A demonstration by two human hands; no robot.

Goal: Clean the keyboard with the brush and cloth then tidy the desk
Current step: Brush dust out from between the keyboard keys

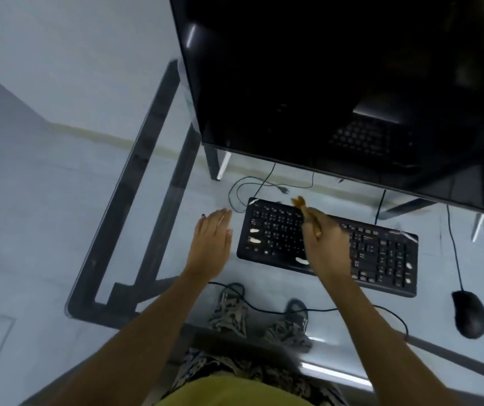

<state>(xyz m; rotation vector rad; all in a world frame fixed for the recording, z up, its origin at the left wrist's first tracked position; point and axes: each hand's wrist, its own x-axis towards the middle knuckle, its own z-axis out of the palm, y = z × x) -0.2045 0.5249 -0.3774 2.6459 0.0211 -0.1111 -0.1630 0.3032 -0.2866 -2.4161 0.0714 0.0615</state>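
Above my grip looms the dark monitor (337, 83) on the glass desk (176, 230). Under my right hand (325, 244) lies the black keyboard (381, 253), with pale crumbs on keys to either side of my fist. That hand is clenched around the wooden brush (308, 213), bristles pointing away from me over the top rows. My left hand (211, 241) hovers flat and empty just left of the keyboard. The mouse (469, 313) sits well right. I judge brushing barely underway; I see no cloth, so wiping and tidying remain.
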